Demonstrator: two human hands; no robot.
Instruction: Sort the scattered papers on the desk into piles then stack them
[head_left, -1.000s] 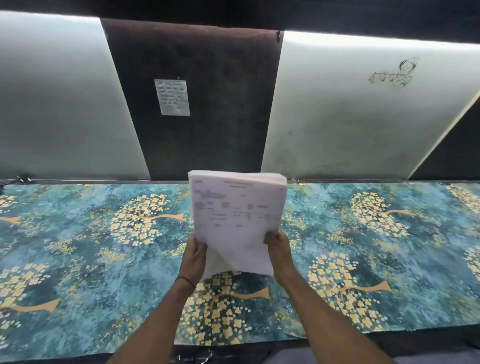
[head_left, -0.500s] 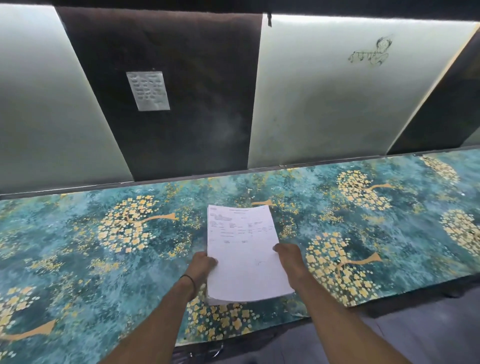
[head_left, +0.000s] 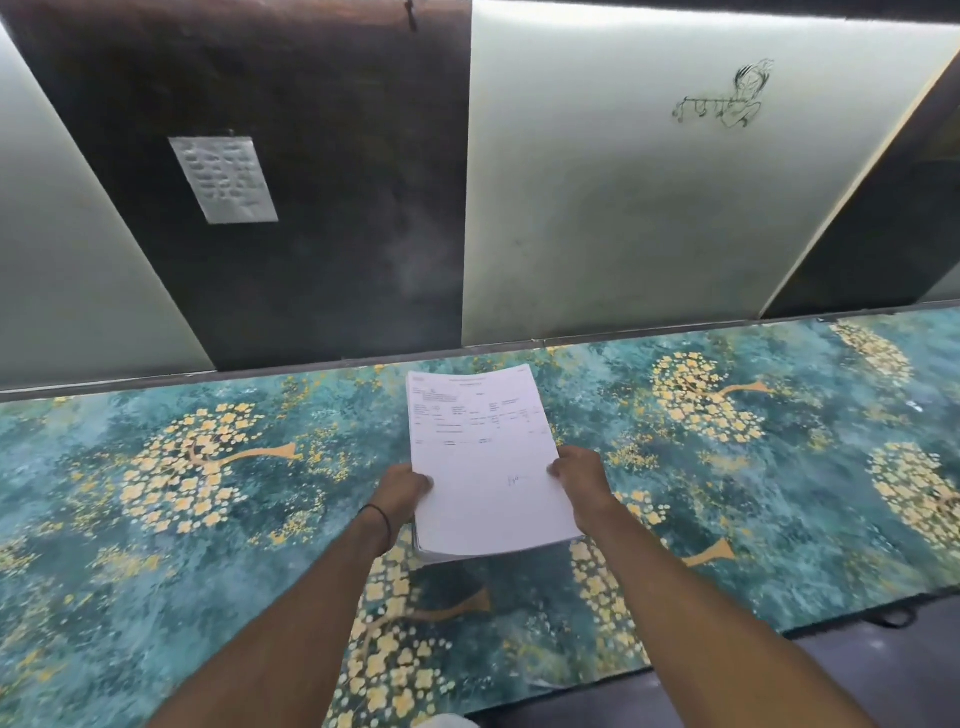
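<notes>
One thick stack of white printed papers lies nearly flat over the desk, which is covered with a teal cloth patterned with yellow flowering trees. Its near end casts a shadow, so it seems slightly lifted. My left hand grips the stack's left edge and wears a dark wristband. My right hand grips the right edge. The top sheet shows a printed form with small text at its far end and a scribble near the right hand.
Wall panels rise behind the desk: pale ones at left and right, a dark one in the middle with a small paper notice pinned on it. A line drawing marks the right pale panel. The desk's front edge runs lower right.
The stack went from upright in front of me to lying almost flat over the desk. Both hands kept hold of its sides. The camera tilted and shifted.
</notes>
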